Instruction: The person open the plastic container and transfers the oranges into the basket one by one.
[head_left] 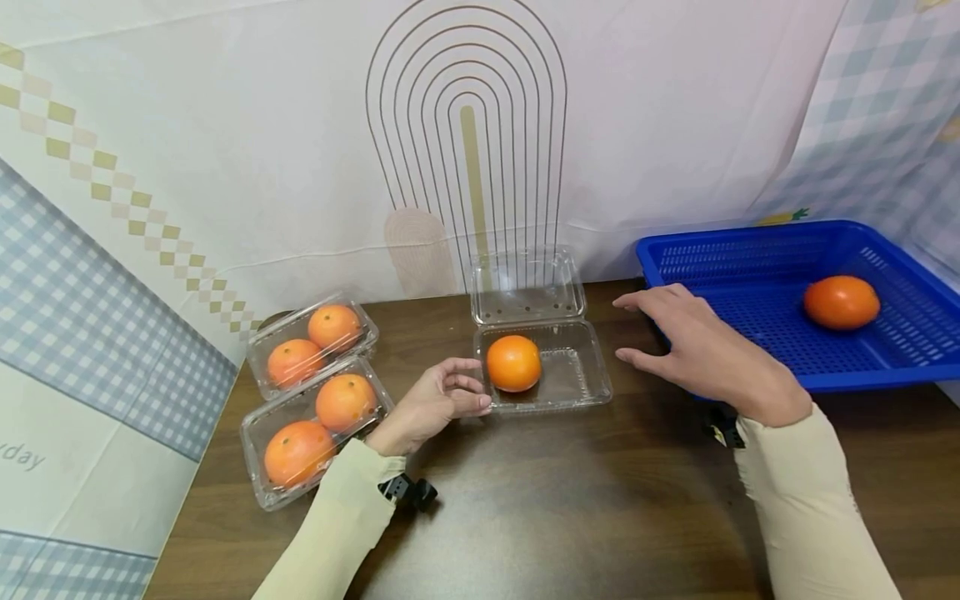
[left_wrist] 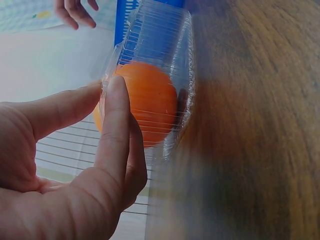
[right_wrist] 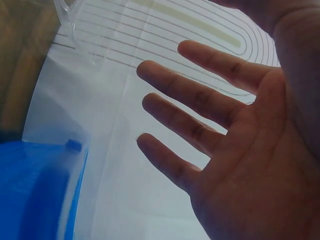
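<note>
Left hand (head_left: pixel 438 394) pinches the clear box (head_left: pixel 576 371) by its rim; right hand (head_left: pixel 693 346) spreads, empty. Best grip lightly, keeping the fruit (head_left: pixel 513 363) steady.

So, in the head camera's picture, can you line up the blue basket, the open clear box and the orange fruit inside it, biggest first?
1. Blue basket
2. Open clear box, lid included
3. Orange fruit inside it
</note>
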